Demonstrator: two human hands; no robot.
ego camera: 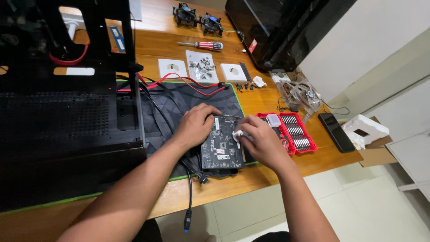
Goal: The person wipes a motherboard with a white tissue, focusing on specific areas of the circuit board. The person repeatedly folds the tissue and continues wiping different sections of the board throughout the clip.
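The dark rectangular circuit board lies on the black mat (long axis running away from the person), left hand curled over its left edge, right hand pinching a small white wad against its right edge.

A home computer-repair spot: a wooden table on tiled floor, with an open PC case, bit set, screwdriver and cooler fans.

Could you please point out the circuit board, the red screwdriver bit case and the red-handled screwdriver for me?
circuit board (220,145): head view, middle of its dark face.
red screwdriver bit case (295,132): head view, rows of bits.
red-handled screwdriver (208,45): head view, striped handle.
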